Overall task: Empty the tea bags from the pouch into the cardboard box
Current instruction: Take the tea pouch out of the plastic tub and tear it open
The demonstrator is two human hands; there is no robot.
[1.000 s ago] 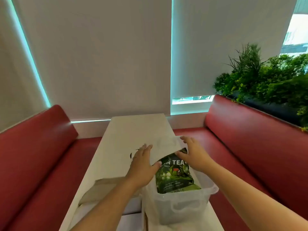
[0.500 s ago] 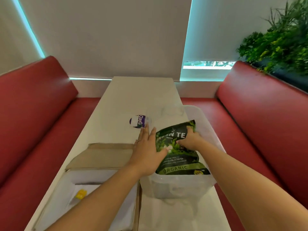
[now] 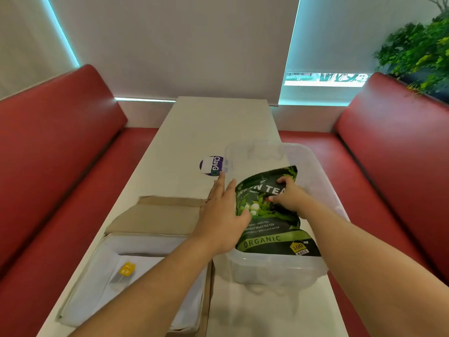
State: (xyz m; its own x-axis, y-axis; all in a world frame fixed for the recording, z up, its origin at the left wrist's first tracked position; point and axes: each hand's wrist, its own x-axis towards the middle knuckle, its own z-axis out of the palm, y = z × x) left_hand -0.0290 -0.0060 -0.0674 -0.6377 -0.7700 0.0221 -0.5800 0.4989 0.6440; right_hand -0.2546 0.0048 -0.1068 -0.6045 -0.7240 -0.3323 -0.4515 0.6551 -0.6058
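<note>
Pouch (image 3: 267,229): dark green, printed "GREEN TEA", "ORGANIC" and "100 BAGS". It leans tilted inside the bin, with its bottom edge at the near wall and its top rising above the rim toward the far side.
Bin (image 3: 274,268): clear plastic, standing on the right side of the worktop.
Box (image 3: 155,215): brown cardboard, open, just left of the bin. Its far flap is folded back and the inside is lined in white.
Tea bag (image 3: 125,269): a single one with a yellow tag, lying in the box toward its left side.
Left hand (image 3: 222,215): released, not clenched. The fingers are straight and laid along the pouch's left edge over the bin rim, and the thumb rests on the printed front.
Right hand (image 3: 289,197): fingers curled, grasping the upper middle of the pouch front inside the bin.
Worktop (image 3: 218,122): long and pale, running away toward the window wall.
Sticker (image 3: 211,165): round, purple and white, flat on the worktop just beyond the left fingertips.
Benches (image 3: 56,132): red and padded, along both sides.
Plant (image 3: 415,49): green foliage behind the right bench.
</note>
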